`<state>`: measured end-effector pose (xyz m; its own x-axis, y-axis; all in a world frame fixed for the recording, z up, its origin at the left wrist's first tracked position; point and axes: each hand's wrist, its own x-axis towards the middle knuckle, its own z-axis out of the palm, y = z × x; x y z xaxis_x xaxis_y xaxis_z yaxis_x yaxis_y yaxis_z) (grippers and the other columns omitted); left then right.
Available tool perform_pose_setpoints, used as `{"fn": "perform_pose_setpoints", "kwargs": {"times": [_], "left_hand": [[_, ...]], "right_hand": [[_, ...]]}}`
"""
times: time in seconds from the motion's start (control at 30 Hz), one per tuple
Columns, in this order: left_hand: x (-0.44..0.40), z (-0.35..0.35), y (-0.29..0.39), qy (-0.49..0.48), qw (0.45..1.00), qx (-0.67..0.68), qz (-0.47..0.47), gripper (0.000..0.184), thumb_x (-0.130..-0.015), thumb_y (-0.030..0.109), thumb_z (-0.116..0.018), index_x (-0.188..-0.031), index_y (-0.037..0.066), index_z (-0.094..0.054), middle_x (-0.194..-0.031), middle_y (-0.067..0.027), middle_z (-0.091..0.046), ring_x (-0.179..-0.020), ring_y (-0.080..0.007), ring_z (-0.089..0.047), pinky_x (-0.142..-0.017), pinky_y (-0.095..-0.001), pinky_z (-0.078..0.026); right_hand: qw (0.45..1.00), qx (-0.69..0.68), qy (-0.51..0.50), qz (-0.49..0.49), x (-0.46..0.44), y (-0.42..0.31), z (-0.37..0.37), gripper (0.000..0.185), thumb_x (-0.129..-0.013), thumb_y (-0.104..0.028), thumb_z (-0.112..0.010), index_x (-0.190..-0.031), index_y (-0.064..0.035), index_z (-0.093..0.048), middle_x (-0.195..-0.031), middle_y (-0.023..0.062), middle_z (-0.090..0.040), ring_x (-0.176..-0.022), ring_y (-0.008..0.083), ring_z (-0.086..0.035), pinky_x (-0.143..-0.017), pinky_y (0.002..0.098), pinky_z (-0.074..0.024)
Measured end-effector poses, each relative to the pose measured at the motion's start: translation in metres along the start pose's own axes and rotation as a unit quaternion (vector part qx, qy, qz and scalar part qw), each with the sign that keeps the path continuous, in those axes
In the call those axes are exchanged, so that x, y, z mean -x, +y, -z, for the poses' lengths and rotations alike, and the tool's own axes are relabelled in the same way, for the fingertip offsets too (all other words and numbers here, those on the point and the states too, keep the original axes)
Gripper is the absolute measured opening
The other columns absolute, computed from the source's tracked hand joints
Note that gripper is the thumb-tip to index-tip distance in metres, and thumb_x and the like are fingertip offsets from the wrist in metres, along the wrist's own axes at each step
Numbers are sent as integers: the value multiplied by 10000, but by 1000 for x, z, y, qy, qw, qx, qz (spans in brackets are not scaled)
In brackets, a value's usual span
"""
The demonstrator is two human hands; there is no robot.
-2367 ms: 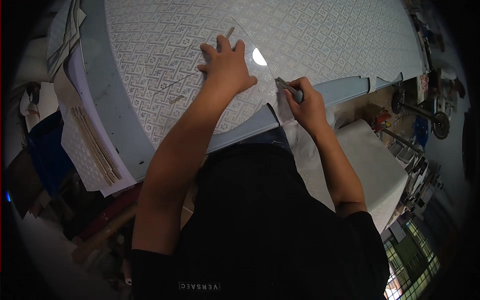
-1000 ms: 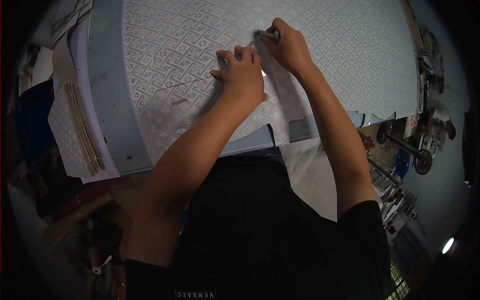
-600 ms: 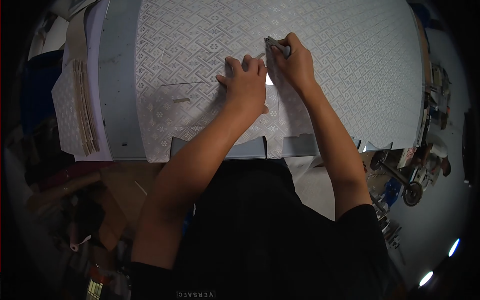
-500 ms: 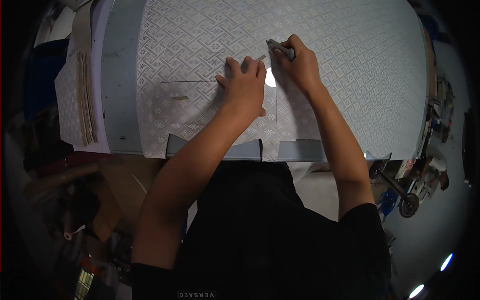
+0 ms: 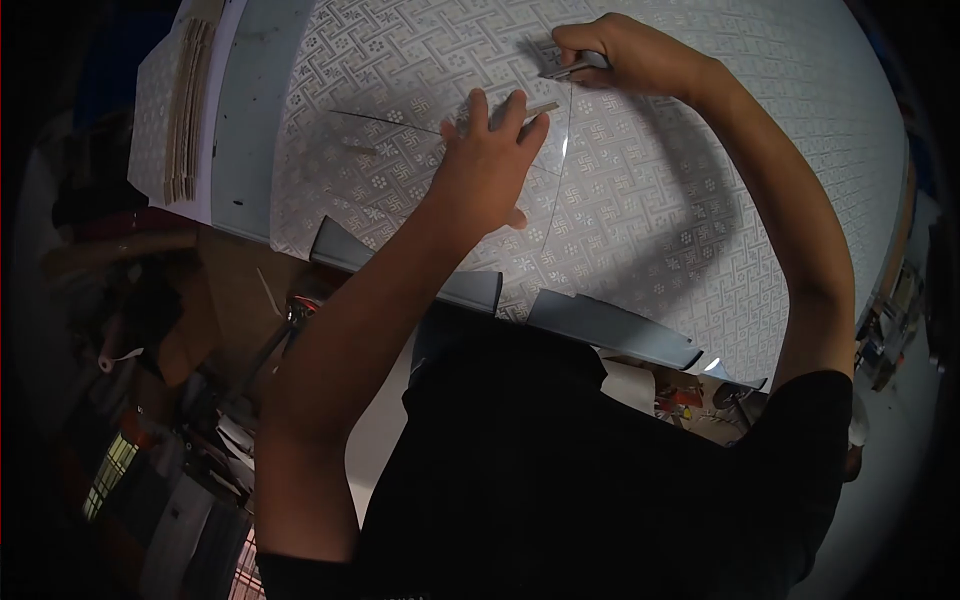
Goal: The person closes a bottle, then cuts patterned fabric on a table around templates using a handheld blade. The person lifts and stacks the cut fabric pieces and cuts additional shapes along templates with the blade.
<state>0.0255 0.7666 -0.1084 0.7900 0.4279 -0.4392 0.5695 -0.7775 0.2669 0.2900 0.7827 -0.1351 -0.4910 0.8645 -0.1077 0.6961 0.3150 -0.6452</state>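
Patterned sheet (image 5: 650, 190): pale, interlocking lines and small flowers, spread over the blue-grey table (image 5: 250, 110). On it, a clear, glossy plate (image 5: 555, 150) (it catches a glare) with a straight right edge. Left hand (image 5: 482, 180) flat on the plate, fingers spread wide. At one o'clock from it, right hand (image 5: 640, 60) closes narrowly round a slim grey tool (image 5: 588, 63), tip near the plate's upper right edge; contact, cannot tell. Open patterned surface at three o'clock; notched near border at six; layered stack (image 5: 185, 110) at ten, beyond the table strip.
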Motion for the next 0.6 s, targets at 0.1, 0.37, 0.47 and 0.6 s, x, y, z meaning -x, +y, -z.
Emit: {"fn": "perform_pose_setpoints", "kwargs": {"times": [0.1,0.37,0.47,0.6], "left_hand": [[0,1,0,-1,1000,-10,-1,1160,-556,278,-990,-1548,156,-399,-1626,-158,-283,-1466,-513,-264,-1083,-703,-428],[6,-9,-14,89,995,37,-35,1003,-645,235,-944,-1507,105,-449,-1578,-170,-350,-1430,-477,-346,-1079,-578,-485],[-7,-31,-61,181,968,171,5,902,-652,264,-936,-1387,-28,-501,-1407,-172,-468,-1310,-475,-445,-1047,-537,-503],[0,1,-80,140,971,139,137,923,-661,346,-940,-1341,-89,-493,-1286,-198,-511,-1231,-434,-505,-1013,-433,-525]], "right_hand": [[1000,-3,-14,9,-23,-6,-4,214,-868,-68,-769,-945,-49,-570,-884,87,-710,-854,274,-715,-722,414,-519],[999,-34,7,32,-56,-31,-6,189,-895,-87,-752,-966,-65,-579,-915,84,-716,-840,253,-705,-729,388,-523],[997,-40,39,44,-46,-28,-15,187,-914,-110,-744,-988,-74,-577,-917,76,-716,-819,243,-690,-727,378,-517],[999,-49,21,6,-47,-33,-11,201,-895,-87,-752,-1008,-82,-586,-963,86,-732,-853,279,-705,-743,400,-517]]}}
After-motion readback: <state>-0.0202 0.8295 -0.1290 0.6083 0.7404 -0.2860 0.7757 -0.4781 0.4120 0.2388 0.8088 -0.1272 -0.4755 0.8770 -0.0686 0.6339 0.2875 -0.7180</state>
